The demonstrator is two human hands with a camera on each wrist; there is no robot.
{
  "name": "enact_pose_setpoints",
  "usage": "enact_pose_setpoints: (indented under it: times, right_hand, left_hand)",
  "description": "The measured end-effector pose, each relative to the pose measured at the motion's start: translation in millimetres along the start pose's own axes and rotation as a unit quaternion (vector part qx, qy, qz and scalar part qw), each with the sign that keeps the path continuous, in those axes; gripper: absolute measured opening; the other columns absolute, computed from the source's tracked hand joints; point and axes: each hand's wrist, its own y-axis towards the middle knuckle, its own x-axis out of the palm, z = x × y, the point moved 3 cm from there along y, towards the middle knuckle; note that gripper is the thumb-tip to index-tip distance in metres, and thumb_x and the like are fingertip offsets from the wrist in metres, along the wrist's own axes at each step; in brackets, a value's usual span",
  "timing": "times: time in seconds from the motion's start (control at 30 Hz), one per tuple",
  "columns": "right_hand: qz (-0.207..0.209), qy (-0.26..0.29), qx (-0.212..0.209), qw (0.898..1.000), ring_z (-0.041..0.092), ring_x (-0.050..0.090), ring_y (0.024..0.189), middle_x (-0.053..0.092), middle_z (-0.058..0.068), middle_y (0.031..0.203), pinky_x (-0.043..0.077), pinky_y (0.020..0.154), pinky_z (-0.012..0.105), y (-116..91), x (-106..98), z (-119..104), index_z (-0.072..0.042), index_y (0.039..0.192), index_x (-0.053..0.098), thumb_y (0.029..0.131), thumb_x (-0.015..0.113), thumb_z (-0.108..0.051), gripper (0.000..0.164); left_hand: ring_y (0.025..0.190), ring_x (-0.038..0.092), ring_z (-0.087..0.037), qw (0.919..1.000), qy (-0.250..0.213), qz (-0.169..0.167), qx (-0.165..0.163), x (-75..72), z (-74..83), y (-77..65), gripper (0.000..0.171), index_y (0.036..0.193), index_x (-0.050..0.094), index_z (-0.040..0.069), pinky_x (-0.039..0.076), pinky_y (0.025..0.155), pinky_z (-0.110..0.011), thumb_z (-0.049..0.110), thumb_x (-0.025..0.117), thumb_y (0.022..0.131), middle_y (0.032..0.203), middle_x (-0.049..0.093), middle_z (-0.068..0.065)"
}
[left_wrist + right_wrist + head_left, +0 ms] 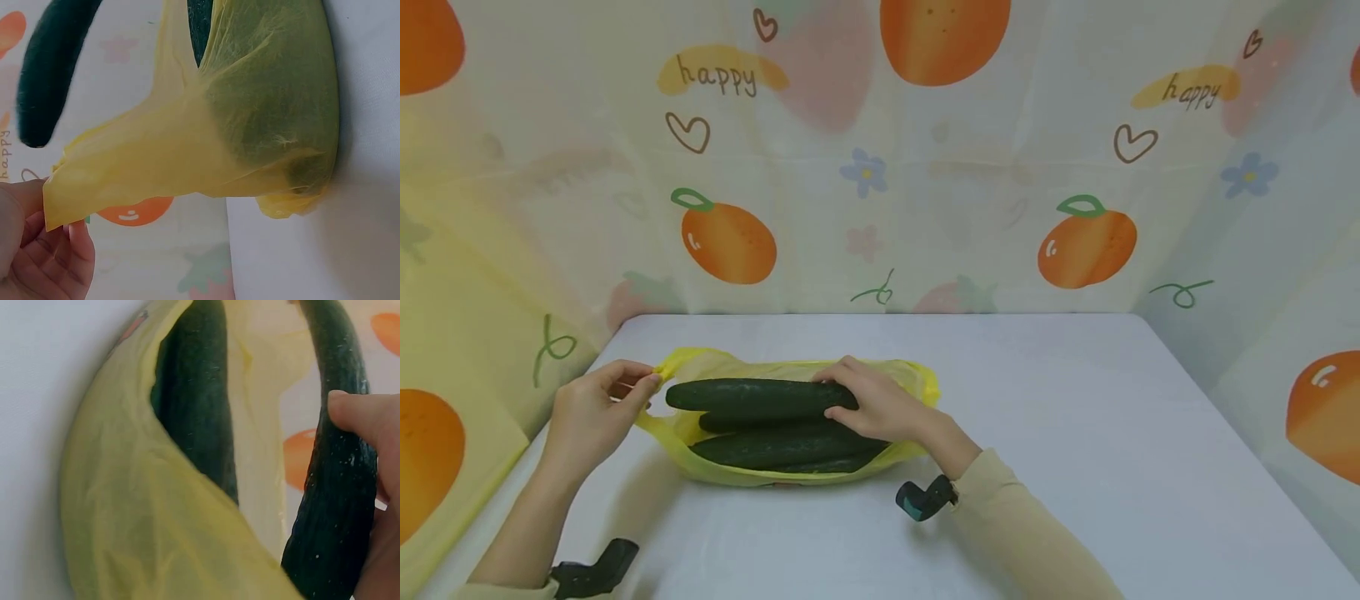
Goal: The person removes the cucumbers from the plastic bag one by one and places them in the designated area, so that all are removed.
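A thin yellow plastic bag (722, 477) lies on the table with its mouth spread, several dark green cucumbers inside. My left hand (597, 408) pinches the bag's handle at its left end; in the left wrist view the handle (125, 162) is stretched taut from the fingers (75, 250). My right hand (880, 402) grips the uppermost cucumber (745, 398) near its right end, thumb on the near side. In the right wrist view this held cucumber (337, 487) is apart from another cucumber (200, 406) that lies in the bag. The lower cucumbers are partly hidden by the bag.
A white-covered table (1112, 467) stretches to the right of the bag and in front of it. A patterned cloth curtain (970, 167) with oranges and hearts closes off the back and both sides. Black cameras (925, 498) are strapped on both wrists.
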Motion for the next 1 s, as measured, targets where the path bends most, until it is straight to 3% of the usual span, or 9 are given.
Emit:
enact_pose_setpoints:
  times: [0.2,0.37,0.5,0.6,0.8,1.0]
  right_hand:
    - [0.035,0.012,-0.034,0.999,0.009,0.049,0.107,0.052,0.0,0.116,0.044,0.09,0.023,2.5,-8.8,-5.8,-0.013,0.126,0.048,0.088,0.063,-0.019,0.041]
    - [0.043,0.01,-0.053,0.998,0.009,0.049,0.109,0.053,-0.001,0.118,0.042,0.093,0.023,6.7,-14.8,-15.1,-0.013,0.127,0.049,0.088,0.062,-0.02,0.041]
    - [0.047,0.003,-0.067,0.997,0.01,0.049,0.112,0.054,-0.001,0.121,0.04,0.095,0.023,10.4,-18.8,-22.2,-0.013,0.127,0.049,0.089,0.062,-0.021,0.041]
    - [0.06,-0.007,-0.089,0.994,0.01,0.05,0.108,0.055,-0.001,0.119,0.041,0.092,0.022,12.9,-23.5,-27.4,-0.013,0.126,0.049,0.089,0.062,-0.019,0.04]
    - [0.088,-0.028,-0.109,0.99,0.009,0.049,0.098,0.055,-0.001,0.114,0.041,0.083,0.021,15.8,-38.7,-34.9,-0.013,0.125,0.051,0.088,0.063,-0.016,0.04]
    - [0.104,-0.07,-0.118,0.985,0.011,0.047,0.091,0.055,0.001,0.112,0.04,0.077,0.022,14.9,-57.0,-34.6,-0.013,0.125,0.052,0.088,0.063,-0.017,0.04]
  left_hand:
    - [0.056,0.049,0.01,1.0,-0.002,-0.003,-0.006,1.5,-3.1,-0.9,0.011,0.094,0.066,0.005,0.042,0.043,-0.019,0.01,0.062,0.086,0.078,0.067,-0.014]
    - [0.052,0.047,0.003,1.0,0.004,-0.006,-0.004,1.4,-5.0,0.2,0.022,0.096,0.067,0.005,0.039,0.044,-0.021,-0.004,0.061,0.077,0.077,0.066,-0.015]
    - [0.061,0.042,0.009,0.9999,0.013,0.001,0.006,1.2,-3.8,0.4,0.025,0.095,0.067,0.006,0.036,0.051,-0.019,-0.006,0.063,0.073,0.079,0.067,-0.014]
    - [0.066,0.041,0.011,0.9999,0.01,0.005,0.01,1.2,-2.8,-0.3,0.022,0.094,0.067,0.008,0.036,0.054,-0.017,-0.003,0.064,0.075,0.081,0.067,-0.012]
    - [0.05,0.042,0.0,0.9995,0.012,0.02,0.02,3.3,-2.2,0.4,0.003,0.08,0.067,0.007,0.035,0.043,-0.023,0.007,0.063,0.08,0.064,0.063,-0.006]
    - [0.049,0.047,0.006,0.9999,0.006,0.008,0.005,4.5,-2.5,2.4,0.011,0.079,0.067,0.003,0.037,0.04,-0.022,0.014,0.069,0.081,0.063,0.066,-0.01]
